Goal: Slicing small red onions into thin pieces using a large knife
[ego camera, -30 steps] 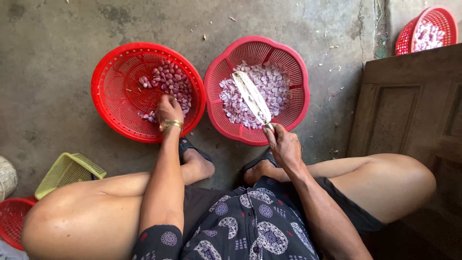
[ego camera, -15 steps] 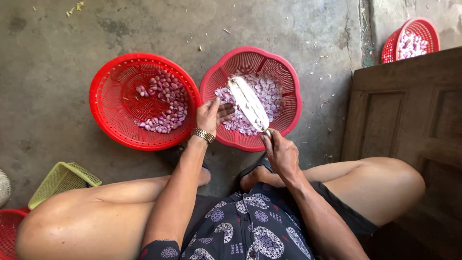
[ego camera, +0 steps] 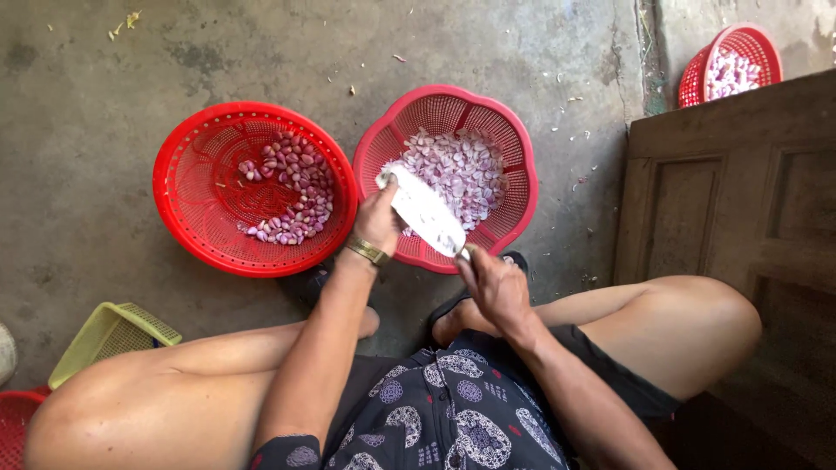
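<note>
Pink plastic marks the landmark: a scalloped pink basket (ego camera: 514, 157) on the concrete floor (ego camera: 87, 130), holding a heap of peeled purple-white shallot pieces (ego camera: 461, 170). Over the near rim of that basket lies a broad, pale cleaver blade (ego camera: 425, 211), slanting from upper left to lower right. The right hand (ego camera: 495, 285) sits just below the basket's near edge, fingers closed tight round the cleaver's handle, wrist bent back toward the body and forearm running down to the lap. The left hand (ego camera: 378, 219) is at the basket's left near rim, fingers curled loosely against the flat of the blade; whether it pinches a shallot piece there cannot be told. A gold bracelet (ego camera: 367, 251) circles that wrist, and the left arm stretches straight forward between the knees. Just left of the pink basket, touching it, stands a round red basket (ego camera: 187, 209) with a smaller scatter of whole shallots (ego camera: 292, 191). Far to the right of the pink basket, beyond a wooden panel (ego camera: 740, 200), stands another red basket (ego camera: 758, 48).
</note>
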